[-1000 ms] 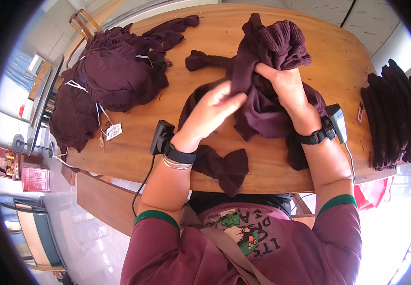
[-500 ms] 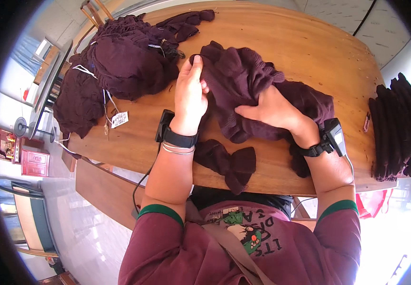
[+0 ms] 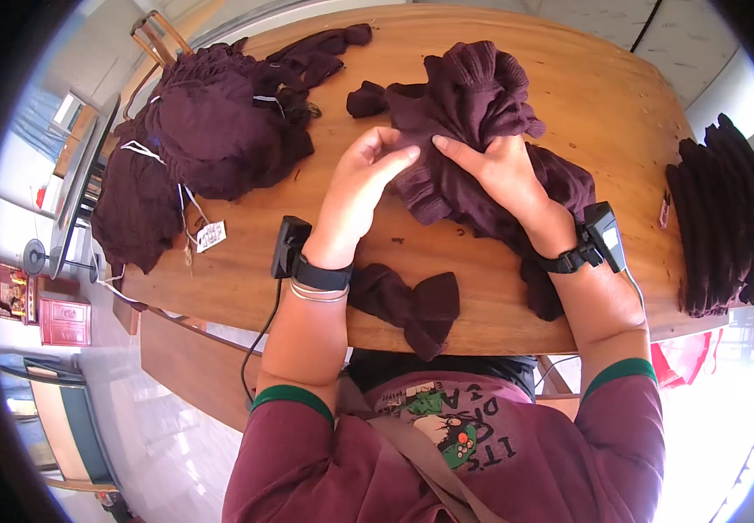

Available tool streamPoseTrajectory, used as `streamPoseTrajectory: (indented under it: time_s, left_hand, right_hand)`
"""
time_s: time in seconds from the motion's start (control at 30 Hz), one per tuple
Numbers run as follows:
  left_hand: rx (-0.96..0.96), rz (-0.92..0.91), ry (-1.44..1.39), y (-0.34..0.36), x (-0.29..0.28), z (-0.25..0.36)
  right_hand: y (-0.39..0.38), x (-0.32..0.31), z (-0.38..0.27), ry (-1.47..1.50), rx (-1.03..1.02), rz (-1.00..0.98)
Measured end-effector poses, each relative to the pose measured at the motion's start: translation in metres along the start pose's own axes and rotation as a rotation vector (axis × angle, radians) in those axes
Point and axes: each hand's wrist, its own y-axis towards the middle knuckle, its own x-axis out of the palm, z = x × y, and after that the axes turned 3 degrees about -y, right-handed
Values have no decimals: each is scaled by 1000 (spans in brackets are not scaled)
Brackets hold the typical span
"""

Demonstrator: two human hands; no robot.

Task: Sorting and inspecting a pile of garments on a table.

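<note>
A dark maroon knitted garment (image 3: pixel 473 96) with ribbed edges lies bunched on the wooden table (image 3: pixel 342 261) in front of me. My left hand (image 3: pixel 366 179) pinches its left part between thumb and fingers. My right hand (image 3: pixel 501 174) grips the cloth close by, its thumb on top and its fingers partly hidden in the folds. The two thumbs point toward each other, a small distance apart. Nearer to me lies a twisted maroon knit piece (image 3: pixel 407 305); I cannot tell whether it joins the garment.
A big heap of maroon knitwear (image 3: pixel 211 131) with white ties and a paper tag (image 3: pixel 210 235) covers the table's left side. Folded dark knit pieces (image 3: pixel 730 227) form a neat row at the right edge. A wooden bench (image 3: pixel 190 370) stands at the near left.
My left hand has shifted down and turned, its thumb now pointing right. The right hand has moved up to meet it. The garment's ribbed part is bunched up farther away.
</note>
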Motion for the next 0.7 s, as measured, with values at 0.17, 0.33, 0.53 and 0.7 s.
streamPoseTrajectory:
  time_s: [0.17,0.33,0.53,0.7]
  left_hand:
    - [95,1,217,0,2,-4]
    - [182,110,-76,1,-4,3]
    - [245,142,-314,-1,-14,19]
    - [207,161,-206,1,-16,9]
  right_hand:
    - [1,8,2,140,-153,36]
    - [2,0,-6,-3,-92,-60]
    - [8,-10,9,103,-80,-135]
    - [24,-53,-3,-685,253,-124]
